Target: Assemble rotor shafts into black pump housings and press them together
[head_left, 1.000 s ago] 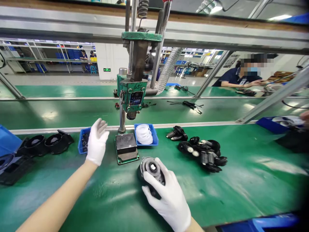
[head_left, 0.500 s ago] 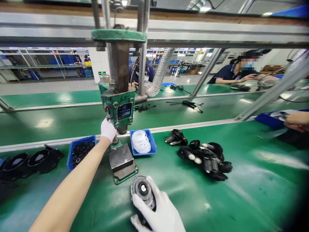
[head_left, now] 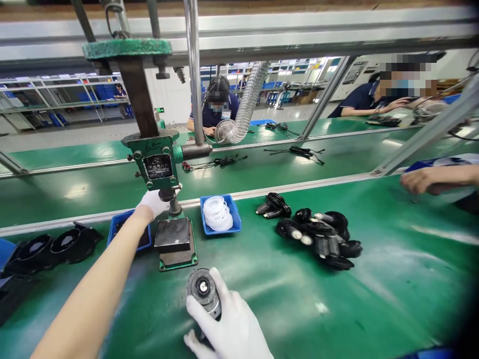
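Fingers and thumb of the gloved right hand [head_left: 234, 326] hold the round dark part [head_left: 201, 282] around its sides, pale centre up, just in front of the press block [head_left: 172, 233]. The left hand [head_left: 151, 202] is partly hidden behind the press head [head_left: 155, 167]; I cannot tell whether it grips anything. Good handling here likely means a side hold that leaves the centre uncovered, and all fingers clear of the gap between head and block.

green bench [head_left: 299, 309] | press base [head_left: 177, 255] | blue trays [head_left: 235, 217] | black parts [head_left: 327, 245], heaped | black housings [head_left: 73, 244], far left
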`<state>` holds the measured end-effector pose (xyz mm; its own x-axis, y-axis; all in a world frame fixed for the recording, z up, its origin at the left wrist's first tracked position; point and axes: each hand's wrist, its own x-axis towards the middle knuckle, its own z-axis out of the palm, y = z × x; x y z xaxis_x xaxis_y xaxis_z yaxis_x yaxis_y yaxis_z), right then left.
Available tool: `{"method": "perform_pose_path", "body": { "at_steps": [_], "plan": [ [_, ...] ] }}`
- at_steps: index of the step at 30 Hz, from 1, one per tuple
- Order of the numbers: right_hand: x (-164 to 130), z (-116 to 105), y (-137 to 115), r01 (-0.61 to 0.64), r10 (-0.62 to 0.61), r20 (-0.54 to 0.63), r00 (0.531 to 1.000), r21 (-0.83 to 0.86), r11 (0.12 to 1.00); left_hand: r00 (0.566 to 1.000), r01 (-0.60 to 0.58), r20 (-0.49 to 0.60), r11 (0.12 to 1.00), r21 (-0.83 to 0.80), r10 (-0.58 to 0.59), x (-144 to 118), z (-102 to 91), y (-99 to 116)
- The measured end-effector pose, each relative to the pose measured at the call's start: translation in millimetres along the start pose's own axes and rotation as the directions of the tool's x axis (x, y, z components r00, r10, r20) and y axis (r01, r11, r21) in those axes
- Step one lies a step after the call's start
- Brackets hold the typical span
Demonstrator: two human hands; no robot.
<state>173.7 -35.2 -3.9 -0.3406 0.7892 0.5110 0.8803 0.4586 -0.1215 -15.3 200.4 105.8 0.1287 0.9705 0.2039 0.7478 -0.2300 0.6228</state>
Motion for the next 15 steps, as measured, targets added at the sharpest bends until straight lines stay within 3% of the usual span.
{"method": "perform_pose_path", "body": {
  "at_steps": [2, 3, 5, 6, 10, 15],
  "plan": [
    [-1.3, -4.2, 0.6, -0.008, 0.008, -0.002, 1.0, 0.022, 1.0, 0.982, -0.064, 0.185, 0.994, 0.087, 0.047, -28.0, -8.7, -2.9],
    [-2.1, -6.2, 0.5, -0.011, 0.011, 0.0, 1.0, 0.028, 1.0, 0.943, -0.155, 0.318, 0.976, 0.151, 0.1, -40.9, -8.8, -5.1],
    [-3.3, -9.1, -0.6, -0.019, 0.019, 0.009, 1.0, 0.03, 0.999, 0.885, -0.303, 0.435, 0.915, 0.265, 0.167, -61.4, -1.2, -9.9],
    [-3.6, -10.1, -1.5, -0.025, 0.025, 0.011, 1.0, 0.03, 0.999, 0.874, -0.346, 0.45, 0.887, 0.305, 0.186, -68.5, 5.1, -11.9],
    [-2.6, -11.8, -4.6, -0.042, 0.043, -0.018, 0.999, 0.042, 0.998, 0.902, -0.342, 0.384, 0.867, 0.363, 0.195, -78.3, 27.4, -15.1],
    [-3.2, -13.1, -5.5, -0.044, 0.044, -0.015, 0.999, 0.043, 0.998, 0.903, -0.364, 0.365, 0.854, 0.371, 0.226, -76.9, 29.8, -17.0]
  ]
}}
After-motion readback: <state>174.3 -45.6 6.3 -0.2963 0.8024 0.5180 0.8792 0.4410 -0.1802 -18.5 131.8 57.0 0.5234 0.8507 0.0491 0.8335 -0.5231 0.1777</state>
